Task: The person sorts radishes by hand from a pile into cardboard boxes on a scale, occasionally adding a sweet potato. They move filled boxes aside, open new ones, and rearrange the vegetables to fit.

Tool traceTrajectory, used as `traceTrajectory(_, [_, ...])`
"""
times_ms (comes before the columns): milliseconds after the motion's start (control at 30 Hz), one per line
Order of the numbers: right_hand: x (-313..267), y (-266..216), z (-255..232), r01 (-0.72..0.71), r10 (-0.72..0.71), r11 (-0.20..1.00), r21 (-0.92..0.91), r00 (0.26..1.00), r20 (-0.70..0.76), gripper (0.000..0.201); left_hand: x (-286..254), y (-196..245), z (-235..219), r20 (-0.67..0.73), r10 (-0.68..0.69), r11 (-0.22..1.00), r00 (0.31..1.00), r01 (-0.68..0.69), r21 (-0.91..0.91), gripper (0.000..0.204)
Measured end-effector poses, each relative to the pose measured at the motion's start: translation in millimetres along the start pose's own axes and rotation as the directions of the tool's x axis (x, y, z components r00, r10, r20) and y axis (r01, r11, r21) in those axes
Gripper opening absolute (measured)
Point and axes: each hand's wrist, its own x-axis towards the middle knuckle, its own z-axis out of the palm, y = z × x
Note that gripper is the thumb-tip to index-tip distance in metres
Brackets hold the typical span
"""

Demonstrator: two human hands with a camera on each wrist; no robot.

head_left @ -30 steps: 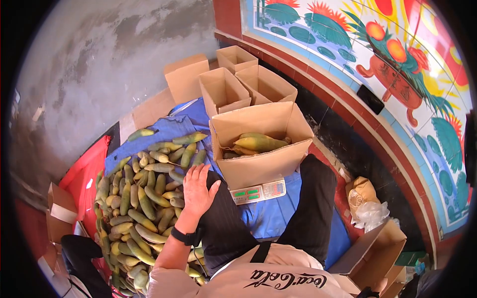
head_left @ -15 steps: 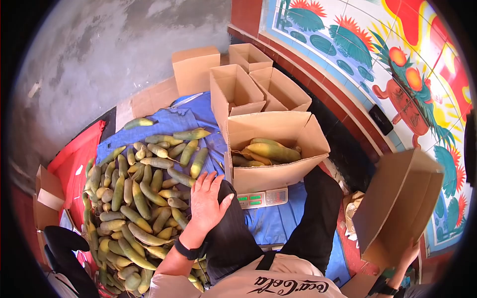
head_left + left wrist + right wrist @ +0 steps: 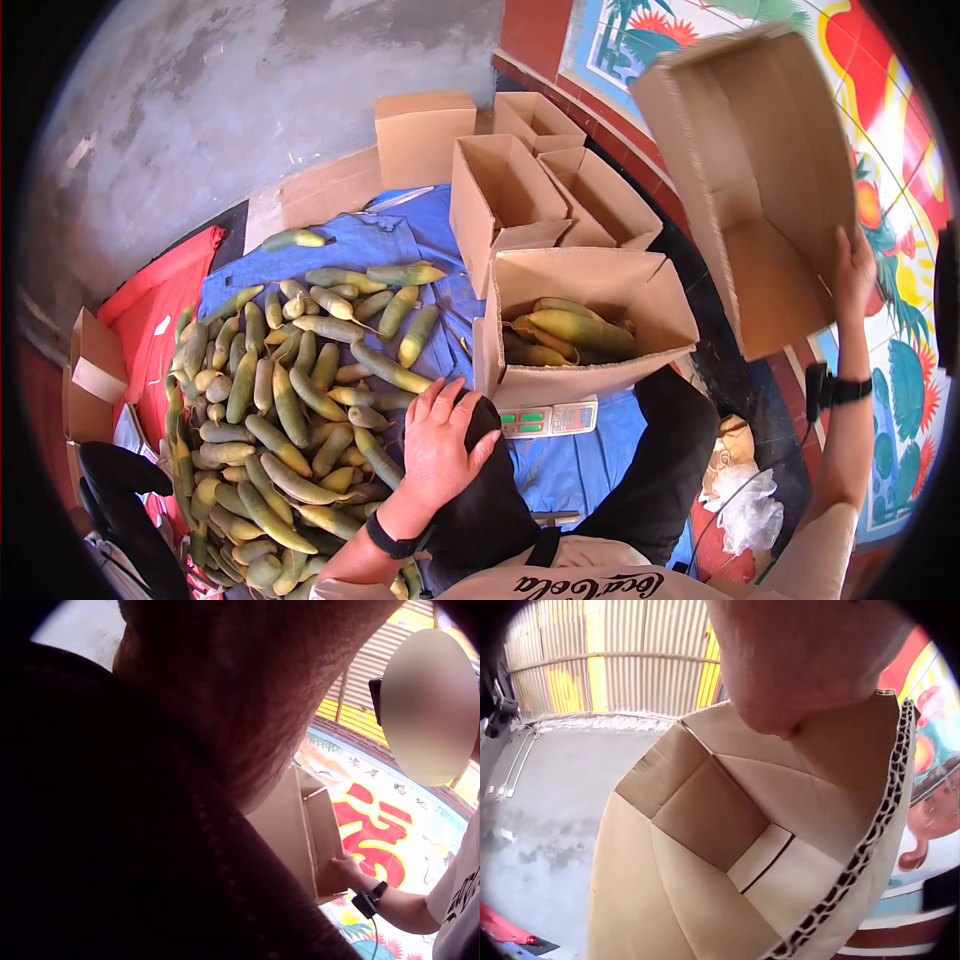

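Note:
An empty cardboard box is held up at the right in the head view, tilted with its opening toward the camera. My right hand grips its lower right edge; in the right wrist view the hand covers part of the wall of the same box. My left hand rests on the left knee, fingers spread, beside a heap of green radishes. Between the knees, a box with several radishes stands on a scale with lit green displays.
Behind the filled box stand more cardboard boxes on a blue sheet. A plastic bag lies right of the right knee. Red cloth and a small carton are at the left. Another person's dark-clothed leg shows at lower left.
The right hand has lifted the empty box from low at the right up beside the tiled wall. The left hand has stayed on the knee. The head view has shifted somewhat.

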Motion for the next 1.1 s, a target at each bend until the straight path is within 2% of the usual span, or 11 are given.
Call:
traceTrajectory(267, [61.7, -119.8, 170.2, 0.124, -0.124, 0.992, -0.023, 0.992, 0.01, 0.028, 5.8, -10.1, 0.1, 0.02, -0.008, 1.0, 1.0, 0.008, -0.011, 0.052])
traceTrajectory(433, [78.5, -172.0, 233.2, 0.217, -0.212, 0.972, -0.091, 0.976, 0.057, 0.027, 8.7, -14.6, 1.1, 0.029, -0.03, 0.999, 0.999, 0.031, -0.009, 0.052])
traceTrajectory(500, [79.2, -184.0, 260.3, 0.353, -0.353, 0.929, -0.108, 0.935, 0.021, 0.033, 10.8, -15.3, 1.0, 0.032, -0.046, 0.999, 0.998, 0.047, -0.018, 0.051])
traceTrajectory(533, [74.8, -192.6, 271.0, 0.35, -0.348, 0.931, -0.105, 0.937, 0.029, 0.033, 11.6, -15.8, 1.0, 0.042, -0.048, 0.999, 0.998, 0.049, -0.016, 0.051])
traceTrajectory(633, [51.5, -213.8, 303.5, 0.407, -0.396, 0.9, -0.155, 0.913, 0.098, 0.041, 14.4, -16.0, 1.2, 0.061, -0.063, 0.998, 0.996, 0.064, -0.02, 0.051])
traceTrajectory(700, [30.0, -219.2, 327.7, 0.403, -0.303, 0.904, -0.146, 0.842, 0.447, 0.048, 15.5, -15.7, 1.5, 0.053, -0.067, 0.997, 0.996, 0.068, -0.026, 0.051])
traceTrajectory(800, [1.2, -225.1, 327.7, 0.472, -0.397, 0.88, -0.048, 0.787, 0.473, 0.05, 15.3, -15.1, 1.2, 0.054, -0.064, 0.997, 0.997, 0.066, -0.033, 0.051])
traceTrajectory(867, [-1.1, -233.1, 302.6, 0.42, -0.362, 0.908, 0.008, 0.772, 0.523, 0.058, 14.9, -14.2, 1.7, 0.041, -0.053, 0.998, 0.998, 0.055, -0.04, 0.051])
traceTrajectory(933, [-5.2, -233.7, 274.6, 0.386, -0.373, 0.92, 0.064, 0.812, 0.449, 0.052, 14.8, -13.7, 1.8, 0.032, -0.036, 0.998, 0.999, 0.037, -0.051, 0.05])
traceTrajectory(1067, [-31.2, -215.4, 198.9, 0.344, -0.363, 0.93, 0.131, 0.796, 0.484, 0.039, 13.2, -12.9, 6.9, -0.013, 0.009, 0.996, 1.0, -0.011, -0.09, 0.048])
traceTrajectory(1100, [-41.9, -209.6, 172.8, 0.322, -0.389, 0.921, 0.219, 0.792, 0.471, 0.033, 12.2, -11.8, 8.3, -0.024, 0.016, 0.996, 1.0, -0.018, -0.092, 0.048])
